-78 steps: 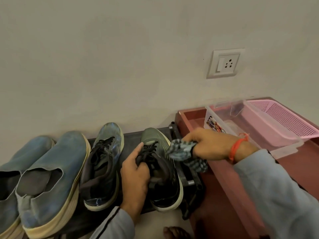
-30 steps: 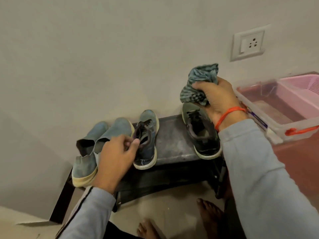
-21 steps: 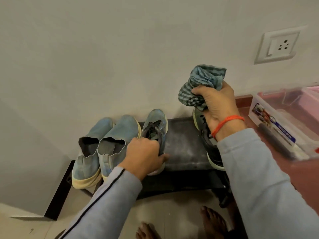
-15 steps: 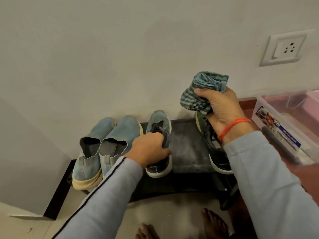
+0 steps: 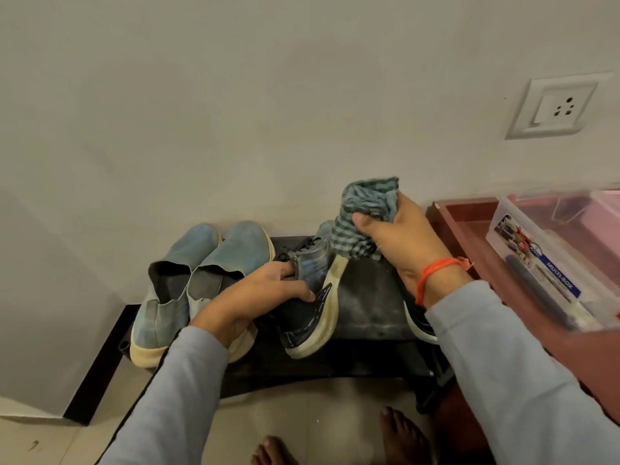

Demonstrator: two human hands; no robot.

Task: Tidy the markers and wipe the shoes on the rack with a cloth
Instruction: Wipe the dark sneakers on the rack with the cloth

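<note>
My left hand (image 5: 258, 297) grips a blue-black lace-up sneaker (image 5: 310, 297) by its opening and tilts it onto its side over the black shoe rack (image 5: 369, 303), its cream sole facing right. My right hand (image 5: 399, 243) holds a bunched blue-green checked cloth (image 5: 364, 216) against the sneaker's toe end. A second dark sneaker (image 5: 419, 325) stands on the rack's right end, mostly hidden behind my right wrist. A pair of light blue slip-on shoes (image 5: 198, 273) sits on the rack's left end.
A clear plastic box (image 5: 550, 260) with a blue label stands on a red-brown table (image 5: 469, 229) to the right of the rack. A wall socket (image 5: 557, 109) is above it. My bare feet (image 5: 399, 434) stand on the tiled floor in front of the rack.
My left hand took hold of the blue-black sneaker, lifted it and tilted it rightward. My right hand brought the cloth down from above the dark sneaker to the held shoe.
</note>
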